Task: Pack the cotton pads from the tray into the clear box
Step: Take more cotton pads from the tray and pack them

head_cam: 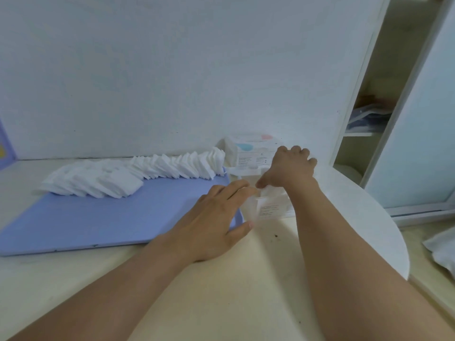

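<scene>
Soft square cotton pads (138, 174) lay fanned along the blue tray's (98, 217) far edge; left hand (216, 217) spread against the clear box (268, 205), right hand (288, 171) pinching pads inside

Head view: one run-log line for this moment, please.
phase: packing | left hand: steadying clear box | right hand: over box | cotton pads: many on tray

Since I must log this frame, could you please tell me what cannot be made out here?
- Inside of the clear box, head view: the right hand covers its top, so the fill cannot be seen.
- Box label: too small and blurred.
- Cotton pads count: overlapping, blurred.
- Tray: left end cut off by the frame edge.
</scene>
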Tool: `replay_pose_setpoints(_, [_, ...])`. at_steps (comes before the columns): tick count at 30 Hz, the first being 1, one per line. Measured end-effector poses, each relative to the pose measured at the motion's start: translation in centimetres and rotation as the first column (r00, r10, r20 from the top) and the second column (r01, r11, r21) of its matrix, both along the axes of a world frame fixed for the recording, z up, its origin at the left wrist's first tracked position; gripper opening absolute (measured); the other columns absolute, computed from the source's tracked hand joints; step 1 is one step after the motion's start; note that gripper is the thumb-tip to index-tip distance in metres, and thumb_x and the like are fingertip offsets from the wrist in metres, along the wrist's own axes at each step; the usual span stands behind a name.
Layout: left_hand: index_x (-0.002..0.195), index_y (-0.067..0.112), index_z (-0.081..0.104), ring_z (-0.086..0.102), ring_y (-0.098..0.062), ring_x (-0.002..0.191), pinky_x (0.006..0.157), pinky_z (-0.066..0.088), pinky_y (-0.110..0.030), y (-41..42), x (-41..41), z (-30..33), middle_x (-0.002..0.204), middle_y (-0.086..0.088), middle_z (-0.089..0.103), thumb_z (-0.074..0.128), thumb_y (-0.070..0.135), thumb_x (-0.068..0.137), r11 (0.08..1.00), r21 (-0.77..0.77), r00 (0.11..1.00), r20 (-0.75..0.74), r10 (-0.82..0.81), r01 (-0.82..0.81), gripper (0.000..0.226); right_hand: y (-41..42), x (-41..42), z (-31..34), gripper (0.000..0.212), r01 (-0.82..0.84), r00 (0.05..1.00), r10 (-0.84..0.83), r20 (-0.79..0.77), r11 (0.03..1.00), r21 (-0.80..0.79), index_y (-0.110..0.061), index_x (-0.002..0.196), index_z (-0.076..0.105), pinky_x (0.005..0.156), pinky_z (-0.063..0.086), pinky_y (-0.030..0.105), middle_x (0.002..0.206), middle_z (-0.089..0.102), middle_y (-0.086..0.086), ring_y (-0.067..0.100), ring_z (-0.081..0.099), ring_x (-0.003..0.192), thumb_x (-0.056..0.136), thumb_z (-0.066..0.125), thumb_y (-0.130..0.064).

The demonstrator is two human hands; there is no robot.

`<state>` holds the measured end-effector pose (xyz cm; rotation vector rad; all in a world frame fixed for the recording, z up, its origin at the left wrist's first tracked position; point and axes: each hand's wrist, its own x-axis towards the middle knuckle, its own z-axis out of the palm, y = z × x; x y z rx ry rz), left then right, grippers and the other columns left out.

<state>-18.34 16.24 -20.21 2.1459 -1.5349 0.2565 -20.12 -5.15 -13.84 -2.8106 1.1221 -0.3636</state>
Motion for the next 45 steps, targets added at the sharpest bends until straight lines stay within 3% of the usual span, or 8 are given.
replay_pose_setpoints(10, [0.151, 0.041, 0.03, 0.031, -0.003, 0.139, 0.112, 0.03, -0.023, -0.1, 0.3, -0.1, 0.155, 0.025, 0.03, 0.052, 0.052, 0.098, 0.994, -0.106, 0.987, -0.161, -0.031, 0.014, 0.058, 0.8, -0.1, 0.0, 0.1, 0.023, 0.982, -0.003, -0.189, 0.994, 0.105, -0.023, 0.152, 0.027, 0.113, 0.017, 0.071, 0.152, 0.034, 0.008, 0.04, 0.024, 0.145, 0.072, 0.08, -0.051])
replay_pose_setpoints(13, [0.14, 0.039, 0.045, 0.044, 0.006, 0.127, 0.102, 0.034, -0.009, 0.1, 0.3, 1.1, 0.142, 0.024, 0.045, 0.057, 0.04, 0.099, 0.931, -0.362, 0.933, -0.347, -0.097, -0.038, 0.043, 2.8, -0.7, 1.6, 0.107, -0.17, 0.968, 0.164, 0.189, 0.985, 0.015, -0.025, 0.156, 0.022, 0.116, 0.01, 0.068, 0.163, 0.019, 0.008, 0.036, 0.009, 0.153, 0.073, 0.08, -0.059])
replay_pose_setpoints(15, [0.124, 0.037, 0.055, 0.057, 0.003, 0.11, 0.087, 0.044, -0.008, 0.7, 0.9, 2.4, 0.127, 0.019, 0.056, 0.059, 0.033, 0.095, 0.825, -0.54, 0.895, -0.434, -0.105, -0.165, 0.029, 5.8, -0.7, 2.2, 0.071, -0.459, 0.703, 0.42, 0.574, 0.885, -0.086, -0.024, 0.143, 0.046, 0.111, 0.035, 0.043, 0.146, 0.046, 0.003, 0.023, 0.042, 0.138, 0.081, 0.074, -0.046])
replay_pose_setpoints(18, [0.106, 0.03, 0.061, 0.063, 0.003, 0.092, 0.071, 0.046, -0.009, 3.3, 3.2, 4.3, 0.115, 0.01, 0.064, 0.06, 0.015, 0.094, 0.669, -0.656, 0.907, -0.417, 0.065, -0.349, 0.019, 11.8, -0.6, 1.1, 0.02, -0.735, 0.464, 0.542, 0.7, 0.677, -0.038, -0.019, 0.111, 0.069, 0.077, 0.051, 0.018, 0.097, 0.071, -0.007, 0.004, 0.066, 0.088, 0.091, 0.066, -0.023])
replay_pose_setpoints(24, [0.127, 0.011, 0.058, 0.052, -0.033, 0.12, 0.091, 0.043, -0.036, 12.2, 9.4, 3.9, 0.137, -0.009, 0.052, 0.051, -0.007, 0.084, 0.608, -0.22, 0.643, -0.355, 0.678, -0.763, 0.046, 15.9, 0.6, -3.6, 0.037, -0.765, 0.627, 0.572, 0.53, 0.579, 0.28, -0.019, 0.12, 0.063, 0.077, 0.053, 0.022, 0.097, 0.069, -0.004, 0.011, 0.067, 0.086, 0.088, 0.077, -0.028])
replay_pose_setpoints(35, [0.146, 0.009, 0.048, 0.04, -0.028, 0.143, 0.117, 0.03, -0.032, 17.2, 11.6, 2.7, 0.155, -0.012, 0.044, 0.053, -0.001, 0.092, 0.656, 0.004, 0.574, -0.479, 0.664, -0.755, 0.056, 24.4, 10.1, -3.8, 0.059, -0.67, 0.729, 0.63, 0.269, 0.737, 0.089, -0.013, 0.118, 0.054, 0.075, 0.039, 0.031, 0.119, 0.056, 0.003, 0.026, 0.055, 0.112, 0.078, 0.079, -0.048])
replay_pose_setpoints(43, [0.106, 0.022, 0.061, 0.056, -0.032, 0.115, 0.098, 0.045, -0.035, 17.2, 12.0, 2.6, 0.124, -0.014, 0.059, 0.051, 0.005, 0.092, 0.636, 0.065, 0.548, -0.445, 0.708, -0.769, 0.024, 24.6, 12.1, -4.3, 0.023, -0.643, 0.724, 0.679, 0.121, 0.728, -0.236, -0.014, 0.083, 0.044, 0.051, 0.023, 0.033, 0.095, 0.062, 0.011, 0.026, 0.047, 0.07, 0.089, 0.061, -0.028])
replay_pose_setpoints(45, [0.121, 0.01, 0.061, 0.055, -0.034, 0.122, 0.103, 0.045, -0.04, 17.3, 11.9, 2.4, 0.132, -0.016, 0.059, 0.052, 0.007, 0.093, 0.623, 0.068, 0.537, -0.44, 0.72, -0.779, 0.03, 24.0, 11.9, -4.0, 0.024, -0.654, 0.715, 0.68, 0.161, 0.732, -0.189, -0.014, 0.078, 0.044, 0.053, 0.025, 0.033, 0.084, 0.058, 0.007, 0.026, 0.046, 0.068, 0.087, 0.061, -0.027])
